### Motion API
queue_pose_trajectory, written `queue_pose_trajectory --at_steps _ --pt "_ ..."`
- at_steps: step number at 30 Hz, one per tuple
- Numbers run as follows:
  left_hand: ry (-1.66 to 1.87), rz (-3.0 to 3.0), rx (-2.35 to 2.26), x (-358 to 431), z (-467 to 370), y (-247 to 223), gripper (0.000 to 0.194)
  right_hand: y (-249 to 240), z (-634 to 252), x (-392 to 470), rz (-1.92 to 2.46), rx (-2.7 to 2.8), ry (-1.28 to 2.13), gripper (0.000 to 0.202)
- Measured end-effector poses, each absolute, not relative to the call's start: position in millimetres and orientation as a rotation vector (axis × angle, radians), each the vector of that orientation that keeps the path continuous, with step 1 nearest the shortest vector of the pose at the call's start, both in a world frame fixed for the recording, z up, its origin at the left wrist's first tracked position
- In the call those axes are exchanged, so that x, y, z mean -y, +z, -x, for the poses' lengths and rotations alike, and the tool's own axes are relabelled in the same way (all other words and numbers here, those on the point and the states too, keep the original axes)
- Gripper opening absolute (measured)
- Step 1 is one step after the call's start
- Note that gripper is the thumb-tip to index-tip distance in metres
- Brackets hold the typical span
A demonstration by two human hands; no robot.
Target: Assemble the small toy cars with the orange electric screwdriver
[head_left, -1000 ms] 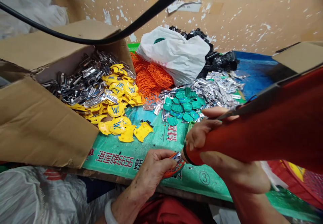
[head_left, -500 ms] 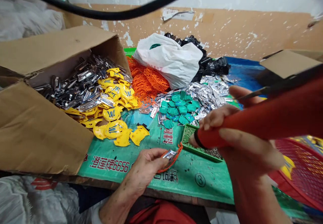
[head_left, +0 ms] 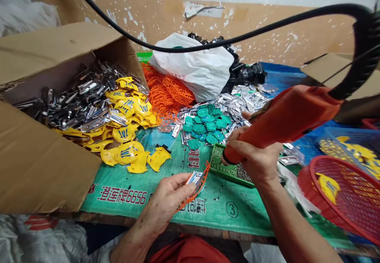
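My left hand (head_left: 170, 195) pinches a small silver piece (head_left: 195, 178) together with an orange net strip (head_left: 205, 176) above the green sheet. My right hand (head_left: 261, 160) is wrapped round a red power tool (head_left: 285, 116) with a black cable (head_left: 190, 49) at its back end. The tool's tip points down over the left part of a green perforated tray (head_left: 218, 159), where small dark screws lie further right. Teal pieces (head_left: 208, 122) and a pile of silver pieces (head_left: 243, 103) lie behind the tray.
A cardboard box (head_left: 47, 164) at the left spills dark and silver parts and yellow pieces (head_left: 127, 152). Orange netting (head_left: 169, 97) and a white bag (head_left: 196, 67) lie at the back. A red basket (head_left: 350, 195) and a blue basket (head_left: 335, 134) stand at the right.
The red tool has swung so that its back end and the cable show in view, while its tip stays over the tray. My left hand still holds the silver piece and orange strip.
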State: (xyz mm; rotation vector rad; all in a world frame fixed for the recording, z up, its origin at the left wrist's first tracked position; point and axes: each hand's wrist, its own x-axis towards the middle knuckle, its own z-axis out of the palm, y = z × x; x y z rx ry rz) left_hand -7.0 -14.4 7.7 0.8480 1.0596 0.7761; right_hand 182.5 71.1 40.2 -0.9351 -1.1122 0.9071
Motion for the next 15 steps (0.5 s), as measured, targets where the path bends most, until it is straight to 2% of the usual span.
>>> queue_pose_trajectory --at_steps 4,7,12,15 --pt "0.771 -0.900 -1.070 16 8 5 0.033 39 -182 -71 0.951 1.101 0.915 0.044" --pt "0.770 -0.950 -1.098 16 9 6 0.033 39 -181 -71 0.945 1.107 0.905 0.050" --pt "0.782 -1.025 -1.112 16 10 1 0.030 38 -181 -72 0.956 1.136 0.870 0.044" --pt "0.845 -1.044 -1.219 17 8 -5 0.040 36 -181 -72 0.978 1.172 0.833 0.036"
